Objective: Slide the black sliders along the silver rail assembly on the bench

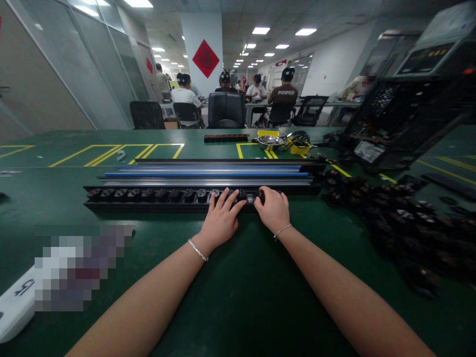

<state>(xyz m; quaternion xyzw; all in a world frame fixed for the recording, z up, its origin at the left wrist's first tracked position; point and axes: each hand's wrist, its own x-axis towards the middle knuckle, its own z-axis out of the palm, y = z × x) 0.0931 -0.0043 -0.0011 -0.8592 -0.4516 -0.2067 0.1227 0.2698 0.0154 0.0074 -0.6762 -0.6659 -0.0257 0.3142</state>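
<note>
left hand (222, 218), spread, partly hides a black rail (148, 207); right hand (273, 207) pinches a half-hidden dark piece (262, 197).

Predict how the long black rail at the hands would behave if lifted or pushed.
The rail runs straight, so it's probably stiff. It lies flat on the green table, so rolling seems unlikely. The black parts set along it might spill if it tips; I can't see whether they're fastened.
</note>
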